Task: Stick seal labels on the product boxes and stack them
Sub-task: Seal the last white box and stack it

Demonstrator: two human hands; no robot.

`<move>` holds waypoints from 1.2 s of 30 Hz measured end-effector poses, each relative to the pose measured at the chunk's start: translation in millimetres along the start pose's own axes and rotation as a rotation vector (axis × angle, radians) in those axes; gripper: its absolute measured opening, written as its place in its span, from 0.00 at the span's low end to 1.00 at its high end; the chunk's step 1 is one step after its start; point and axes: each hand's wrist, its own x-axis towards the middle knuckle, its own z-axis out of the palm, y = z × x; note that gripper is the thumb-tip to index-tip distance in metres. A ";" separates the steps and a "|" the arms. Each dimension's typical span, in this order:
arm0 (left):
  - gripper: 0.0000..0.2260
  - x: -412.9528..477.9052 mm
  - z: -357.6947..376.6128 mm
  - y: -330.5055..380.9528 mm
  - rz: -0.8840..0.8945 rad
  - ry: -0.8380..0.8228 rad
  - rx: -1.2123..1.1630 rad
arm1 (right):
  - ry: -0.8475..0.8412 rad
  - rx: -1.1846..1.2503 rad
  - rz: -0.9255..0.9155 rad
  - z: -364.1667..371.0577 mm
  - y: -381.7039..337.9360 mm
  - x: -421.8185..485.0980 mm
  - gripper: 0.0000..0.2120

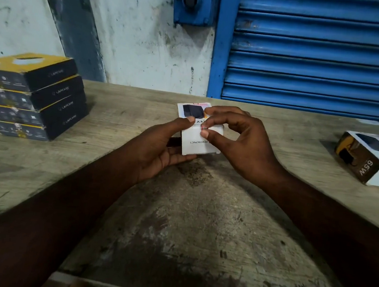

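1. The white product box (203, 144) is held just above the middle of the table (177, 211), tilted, with its printed face turned up and away from the person and a plain white side bearing small lettering turned toward the camera.
2. A small red-edged seal label (203, 127) sits at the box's upper edge, where the printed face meets the white side.
3. The right hand (237, 141) comes in from the right with curled fingers; its thumb and a fingertip pinch at the seal label, pressing it against the box.
4. The left hand (160, 147) grips the box from the left and beneath, fingers curled under it and the thumb lying on the top face.
5. Far left on the table stands a stack of four dark boxes (33, 98) with yellow tops, roughly aligned.
6. At the right edge lies a dark and yellow box marked 65W (365, 162), partly out of view.
7. Behind the table are a scuffed pale wall (135, 45) and a blue roller shutter (320, 51).
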 end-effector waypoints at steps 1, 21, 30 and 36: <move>0.09 0.0 0.2 -0.1 0.004 0.002 0.002 | 0.001 -0.004 0.002 0.2 -0.1 -0.3 0.06; 0.07 -1.5 1.6 1.8 -0.006 0.011 0.028 | -0.065 -0.004 0.103 -4.2 0.1 0.9 0.17; 0.13 -0.1 -1.3 -0.1 -0.001 0.007 -0.016 | -0.030 0.140 0.082 5.4 6.1 2.1 0.10; 0.10 0.7 -1.8 -0.4 -0.010 0.026 -0.021 | -0.079 0.216 0.110 4.0 5.4 3.4 0.09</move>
